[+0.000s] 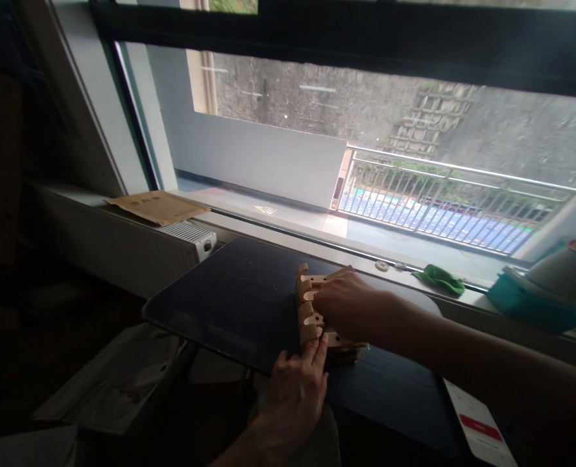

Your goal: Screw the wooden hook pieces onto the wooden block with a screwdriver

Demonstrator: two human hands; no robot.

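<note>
A set of light wooden pieces (pixel 310 293) with hooked ends lies side by side on a dark blue table (pixel 234 298) by a window. My right hand (pixel 349 305) reaches in from the right and rests on top of the pieces, fingers curled over them. My left hand (pixel 298 383) comes up from below at the table's near edge, its fingertips pressed against the nearest wooden piece. The parts of the pieces under my right hand are hidden.
A white heater (pixel 191 237) with a brown envelope (pixel 156 207) on it sits at the left of the sill. A green cloth (pixel 441 279) and a teal object (pixel 536 298) lie on the sill to the right. A white card (pixel 480 425) lies at the table's right.
</note>
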